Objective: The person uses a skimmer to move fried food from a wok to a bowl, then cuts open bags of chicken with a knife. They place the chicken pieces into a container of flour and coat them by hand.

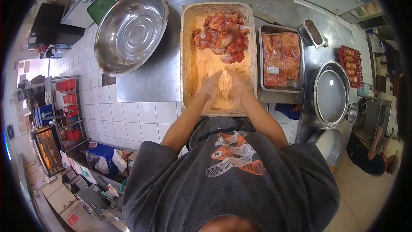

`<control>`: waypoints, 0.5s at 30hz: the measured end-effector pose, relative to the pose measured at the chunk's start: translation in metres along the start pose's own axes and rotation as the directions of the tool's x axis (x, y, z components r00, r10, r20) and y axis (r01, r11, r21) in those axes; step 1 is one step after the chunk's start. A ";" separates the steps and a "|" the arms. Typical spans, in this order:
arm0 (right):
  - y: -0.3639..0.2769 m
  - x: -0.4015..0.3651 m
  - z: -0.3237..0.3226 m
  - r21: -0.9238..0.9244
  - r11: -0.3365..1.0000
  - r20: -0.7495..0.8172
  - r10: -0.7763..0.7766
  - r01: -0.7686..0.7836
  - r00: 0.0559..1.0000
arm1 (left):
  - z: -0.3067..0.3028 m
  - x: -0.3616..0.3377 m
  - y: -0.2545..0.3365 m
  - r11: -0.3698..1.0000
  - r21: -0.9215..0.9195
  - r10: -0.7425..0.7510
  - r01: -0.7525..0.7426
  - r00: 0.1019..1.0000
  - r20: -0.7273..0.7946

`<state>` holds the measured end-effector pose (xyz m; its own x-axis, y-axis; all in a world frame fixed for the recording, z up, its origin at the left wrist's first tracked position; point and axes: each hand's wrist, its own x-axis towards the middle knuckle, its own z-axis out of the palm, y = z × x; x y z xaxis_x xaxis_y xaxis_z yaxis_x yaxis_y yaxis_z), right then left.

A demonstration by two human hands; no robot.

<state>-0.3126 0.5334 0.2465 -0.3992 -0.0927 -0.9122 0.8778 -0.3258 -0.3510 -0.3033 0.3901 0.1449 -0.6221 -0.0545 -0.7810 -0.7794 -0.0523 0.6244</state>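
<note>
A deep metal tray (pixel 186 60) holds orange-tinted flour (pixel 201 64), with a heap of raw, reddish seasoned chicken pieces (pixel 223 34) at its far end. Both my hands are down in the near half, in what look like thin clear gloves dusted with flour. My left hand (pixel 209 84) lies on the left of a flour-coated lump (pixel 224 84), fingers stretched forward. On the other side, my right hand (pixel 238 85) mirrors it, fingers also extended. The lump looks like a coated chicken piece; flour hides its exact shape and whether my fingertips press on it.
Left of the tray, a big steel basin (pixel 136 34) stands tilted. To the right sits a steel pan (pixel 281 89) of packed raw meat, then a small metal container (pixel 313 32), eggs (pixel 350 65) and a pot of whitish liquid (pixel 331 94). Another person (pixel 368 154) is at far right.
</note>
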 end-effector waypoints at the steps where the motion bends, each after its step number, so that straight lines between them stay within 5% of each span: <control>1: -0.009 0.010 0.002 0.062 0.998 0.030 -0.035 0.033 0.999 | 0.001 0.006 0.011 0.999 -0.047 0.023 -0.023 1.000 -0.008; 4: -0.034 0.069 0.008 0.381 0.923 0.289 -0.166 0.046 0.943 | 0.008 -0.016 0.089 0.991 -0.130 0.017 -0.023 0.999 -0.052; 7: -0.082 0.085 0.029 0.375 0.923 0.214 -0.176 0.086 0.961 | 0.008 0.030 0.115 0.928 -0.017 0.364 -0.372 0.917 -0.162; 10: -0.122 0.046 0.052 0.538 0.822 0.236 -0.360 0.187 0.903 | 0.005 0.043 0.170 0.798 0.354 0.557 -0.487 0.821 -0.125; 13: -0.145 0.018 0.060 0.501 0.850 0.166 -0.280 0.164 0.945 | -0.006 0.014 0.215 0.708 0.564 0.520 -0.424 0.854 -0.011; 14: -0.138 0.047 0.043 0.321 0.902 0.205 -0.363 0.288 0.909 | -0.010 0.025 0.219 0.654 0.653 0.529 -0.383 0.848 -0.032; 15: -0.127 0.055 0.040 0.092 0.859 0.051 -0.509 0.503 0.860 | -0.014 0.039 0.223 0.591 0.733 0.541 -0.337 0.840 -0.049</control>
<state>-0.4572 0.5318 0.2492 -0.8030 0.0382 -0.5947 0.5292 -0.4133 -0.7410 -0.4998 0.3628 0.2538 -0.9401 -0.1231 -0.3179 -0.3054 0.7184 0.6250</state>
